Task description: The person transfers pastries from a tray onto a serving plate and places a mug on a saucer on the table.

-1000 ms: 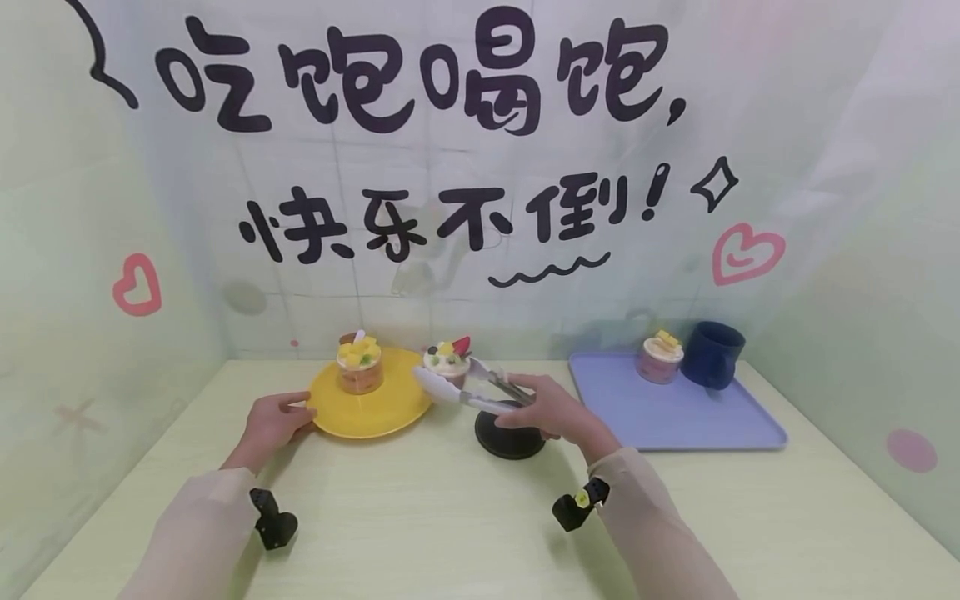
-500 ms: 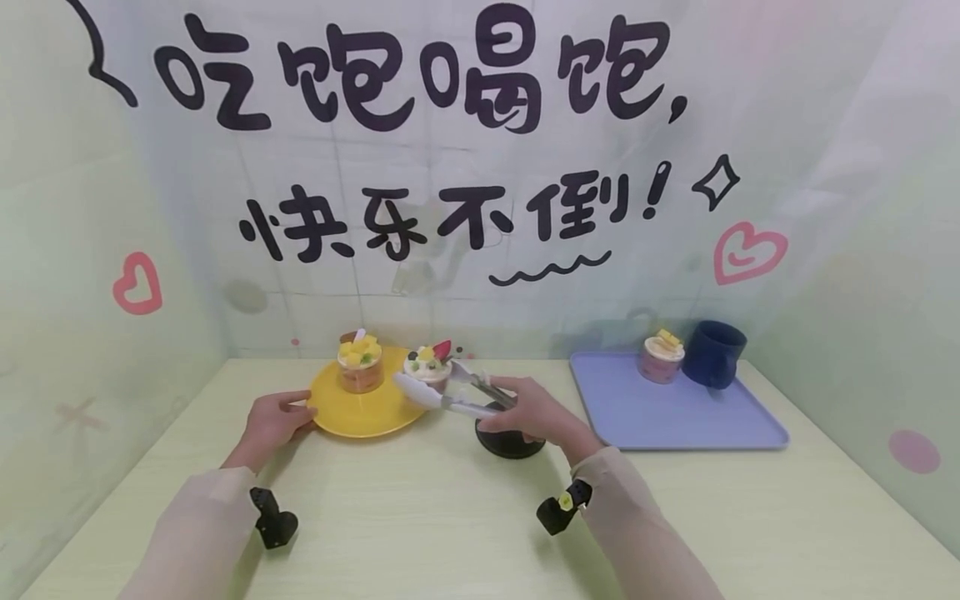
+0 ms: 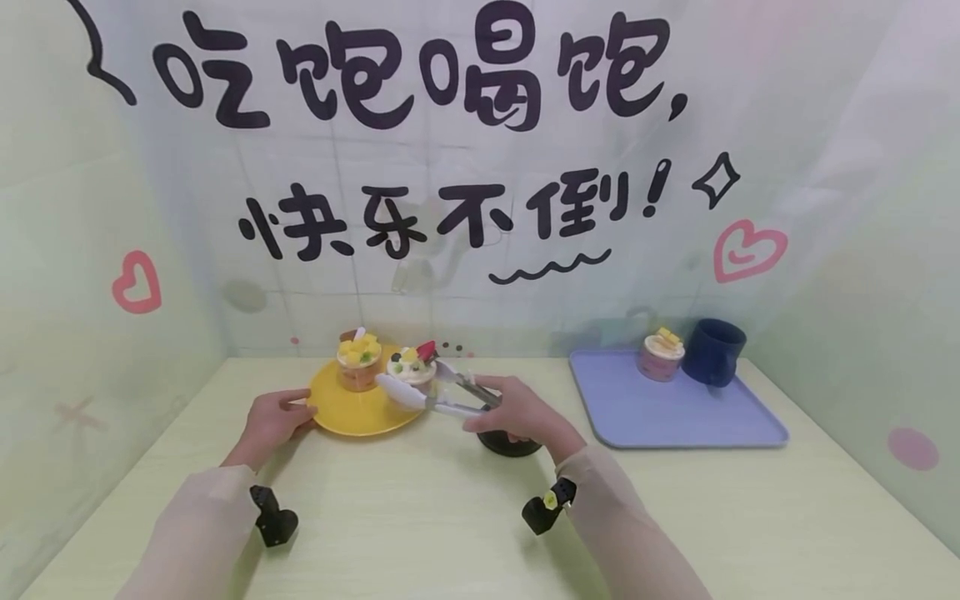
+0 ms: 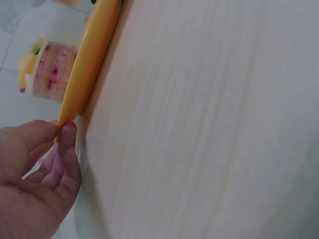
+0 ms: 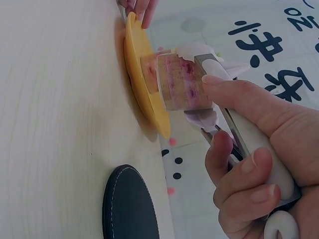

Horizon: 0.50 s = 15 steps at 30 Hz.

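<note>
At the left, my left hand (image 3: 273, 418) pinches the rim of a yellow plate (image 3: 360, 421), thumb above and fingers below in the left wrist view. On the plate stands a clear dessert cup topped with yellow fruit cubes (image 3: 359, 354). My right hand (image 3: 517, 410) grips a pair of tongs (image 5: 239, 130) with pale tips. Between those tips is a second dessert cup (image 5: 182, 85), its cream topped with fruit and a red piece. This cup is upright over the right part of the plate, its pink layered side plain in the right wrist view.
A black round coaster (image 3: 510, 444) with a stitched edge lies on the table under my right hand. Farther right is a lavender tray (image 3: 675, 425) bearing another dessert cup (image 3: 660, 360) and a dark blue mug (image 3: 712, 353). A printed backdrop (image 3: 465, 167) closes off the back.
My right hand has moved left with the tongs and the dessert cup, from beside the plate to over its right part. The left hand and plate have stayed in place.
</note>
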Each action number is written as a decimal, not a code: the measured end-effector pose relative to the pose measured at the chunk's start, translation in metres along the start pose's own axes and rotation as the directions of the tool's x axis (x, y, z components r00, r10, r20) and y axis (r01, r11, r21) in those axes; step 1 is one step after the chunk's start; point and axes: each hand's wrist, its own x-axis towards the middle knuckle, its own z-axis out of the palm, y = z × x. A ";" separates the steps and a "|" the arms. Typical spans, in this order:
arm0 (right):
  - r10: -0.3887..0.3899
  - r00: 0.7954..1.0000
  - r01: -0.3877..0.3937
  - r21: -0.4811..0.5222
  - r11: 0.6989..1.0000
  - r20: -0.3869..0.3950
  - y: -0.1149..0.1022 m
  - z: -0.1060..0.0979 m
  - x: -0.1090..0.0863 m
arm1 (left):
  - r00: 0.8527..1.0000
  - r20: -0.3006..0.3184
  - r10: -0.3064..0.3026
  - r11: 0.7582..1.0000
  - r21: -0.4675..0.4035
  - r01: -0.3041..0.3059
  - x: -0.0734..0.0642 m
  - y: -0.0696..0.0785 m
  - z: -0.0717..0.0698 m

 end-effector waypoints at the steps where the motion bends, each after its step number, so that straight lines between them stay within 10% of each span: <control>1: 0.000 1.000 0.000 -0.001 1.000 0.002 -0.001 0.001 0.000 | 1.000 0.000 0.001 1.000 -0.002 -0.001 0.001 0.000 0.000; 15: 0.020 0.999 -0.022 0.046 0.999 0.036 -0.007 0.014 0.005 | 1.000 -0.005 0.008 1.000 0.003 -0.008 0.001 -0.001 0.000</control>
